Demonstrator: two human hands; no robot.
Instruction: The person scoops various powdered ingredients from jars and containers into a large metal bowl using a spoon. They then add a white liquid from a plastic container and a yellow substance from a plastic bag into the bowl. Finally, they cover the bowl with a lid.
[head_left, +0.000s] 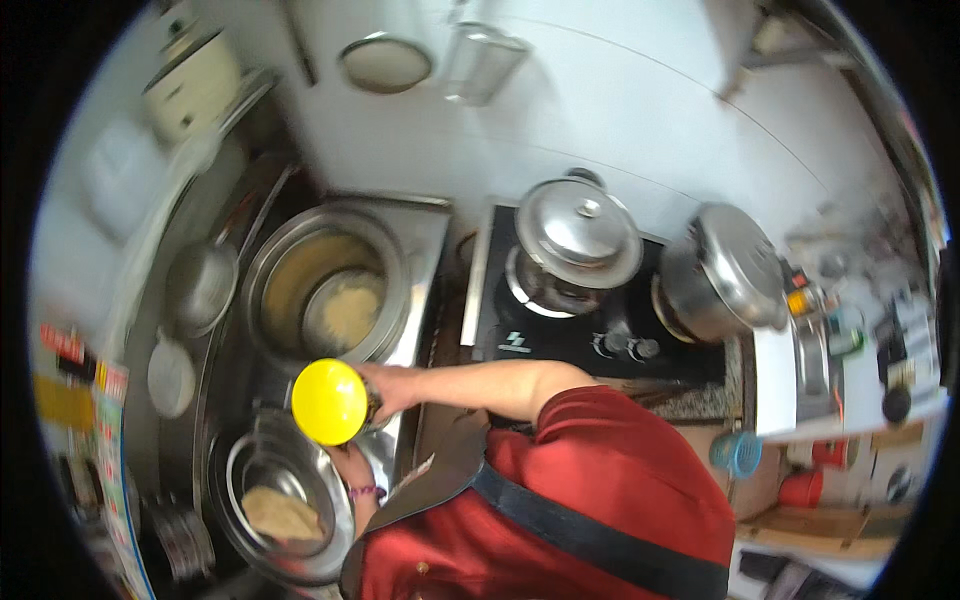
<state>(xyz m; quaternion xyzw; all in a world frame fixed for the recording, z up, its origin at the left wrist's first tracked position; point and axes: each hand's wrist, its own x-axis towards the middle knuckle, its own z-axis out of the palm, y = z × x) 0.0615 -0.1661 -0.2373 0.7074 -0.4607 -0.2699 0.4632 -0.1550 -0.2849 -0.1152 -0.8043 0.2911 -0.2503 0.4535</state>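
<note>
A round container with a bright yellow end (330, 402) is held between my two hands, beside the rim of a deep metal pot. My right hand (391, 390) grips its side from the right. My left hand (351, 463), above a purple bracelet, is against its lower edge; the fingers are partly hidden. Just above the container, the deep metal pot (394, 259) holds pale, grainy matter at its bottom. Below it, a wide metal basin (341, 525) holds a beige lump or cloth (279, 514); blur leaves its material unclear.
A black gas hob (540, 360) carries a lidded steel pot (585, 225) and a pressure cooker (724, 274). A metal ladle or bowl (202, 285) lies left of the deep pot. A sieve (386, 66) hangs on the wall. A blue plastic basket (736, 454) is at right.
</note>
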